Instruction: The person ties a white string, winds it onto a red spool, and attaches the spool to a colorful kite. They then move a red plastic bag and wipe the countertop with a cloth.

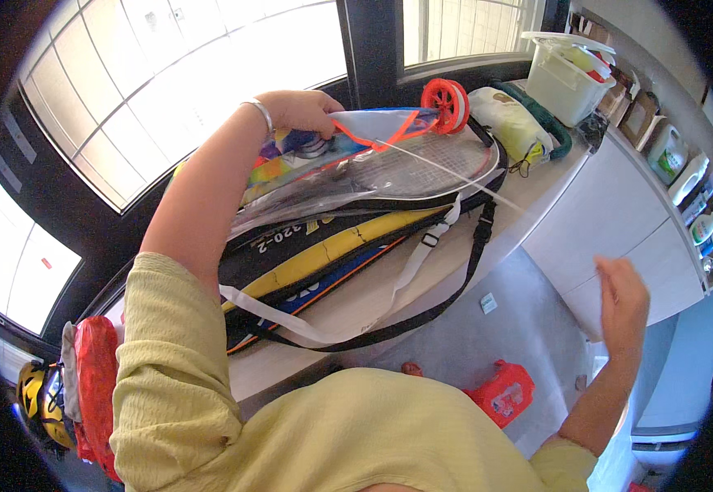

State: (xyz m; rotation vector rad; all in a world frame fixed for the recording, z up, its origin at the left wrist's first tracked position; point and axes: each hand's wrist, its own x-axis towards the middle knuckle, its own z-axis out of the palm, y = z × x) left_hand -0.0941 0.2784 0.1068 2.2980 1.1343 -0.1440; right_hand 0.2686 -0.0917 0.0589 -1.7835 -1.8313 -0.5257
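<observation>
Overhead, left hand (303, 109) clenched on a kite (356, 135) atop racket bags (324, 254).
Right hand (623, 299) hangs open, holding nothing, beside the counter (422, 279).

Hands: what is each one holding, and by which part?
Left hand grips the colourful fabric kite at its orange-trimmed edge; right hand is open, holding nothing.

Strong daylight is admitted through the windows (168, 74), which are blown out to near white. The counter (537, 189) is evenly lit, and shadows are kept soft. Straight edges are bent by the fisheye lens, and the frame is ringed in black. The right hand (623, 303) is perhaps slightly blurred.
</observation>
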